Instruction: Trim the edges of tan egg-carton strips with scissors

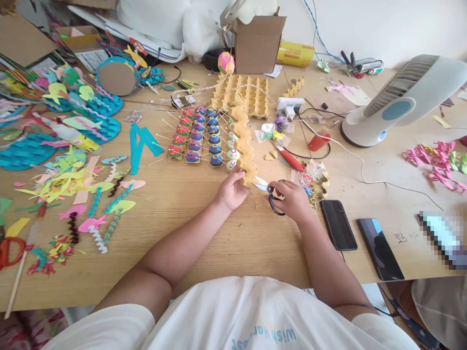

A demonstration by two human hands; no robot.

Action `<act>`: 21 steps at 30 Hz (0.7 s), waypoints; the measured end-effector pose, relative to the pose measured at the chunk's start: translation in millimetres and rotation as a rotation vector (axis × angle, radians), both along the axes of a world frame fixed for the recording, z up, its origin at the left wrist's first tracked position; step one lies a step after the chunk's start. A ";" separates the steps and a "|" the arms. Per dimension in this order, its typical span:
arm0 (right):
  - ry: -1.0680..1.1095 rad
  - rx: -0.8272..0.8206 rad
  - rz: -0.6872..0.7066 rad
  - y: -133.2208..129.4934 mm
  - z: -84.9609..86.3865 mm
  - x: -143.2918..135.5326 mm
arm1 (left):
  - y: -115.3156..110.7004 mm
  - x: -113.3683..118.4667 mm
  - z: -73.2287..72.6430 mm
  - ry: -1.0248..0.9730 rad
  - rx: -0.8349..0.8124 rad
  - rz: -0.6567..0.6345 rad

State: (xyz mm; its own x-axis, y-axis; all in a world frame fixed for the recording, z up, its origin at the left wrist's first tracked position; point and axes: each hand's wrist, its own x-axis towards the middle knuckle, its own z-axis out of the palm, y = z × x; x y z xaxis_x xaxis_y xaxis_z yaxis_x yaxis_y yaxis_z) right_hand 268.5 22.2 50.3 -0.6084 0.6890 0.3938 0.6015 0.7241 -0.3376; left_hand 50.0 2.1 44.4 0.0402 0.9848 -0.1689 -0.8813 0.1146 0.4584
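Note:
My left hand (232,190) grips the near end of a long tan egg-carton strip (242,138), which points away from me over the table. In my right hand (293,198) are black-handled scissors (276,204), their blades parted beside the strip's near end. Left of the strip stand rows of painted egg-cup pieces: red ones (178,139), purple ones (195,135) and dark blue ones (215,149), with thin pins sticking out. Pale green and white pieces (232,154) are partly hidden behind the strip.
A tan egg tray (255,92) lies farther back. Right of my hands are a red-handled tool (292,159), a red cup (319,140), a white fan (386,104) and phones (338,225). Paper fish and scraps (65,177) cover the left side, with orange scissors (12,252).

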 end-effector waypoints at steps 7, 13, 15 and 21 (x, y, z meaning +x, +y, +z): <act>-0.044 0.073 -0.008 -1.2 3.1 -0.7 | -0.2 -0.1 -0.4 -0.031 0.033 -0.007; -0.114 0.149 -0.058 -3.8 2.6 -0.4 | -0.9 0.5 0.0 -0.028 -0.016 0.011; -0.129 0.151 -0.072 -4.0 1.9 -0.9 | -0.8 0.5 0.4 -0.013 -0.029 0.014; -0.127 0.163 -0.090 -2.6 -1.1 -1.1 | -0.4 0.4 1.4 0.023 -0.051 0.008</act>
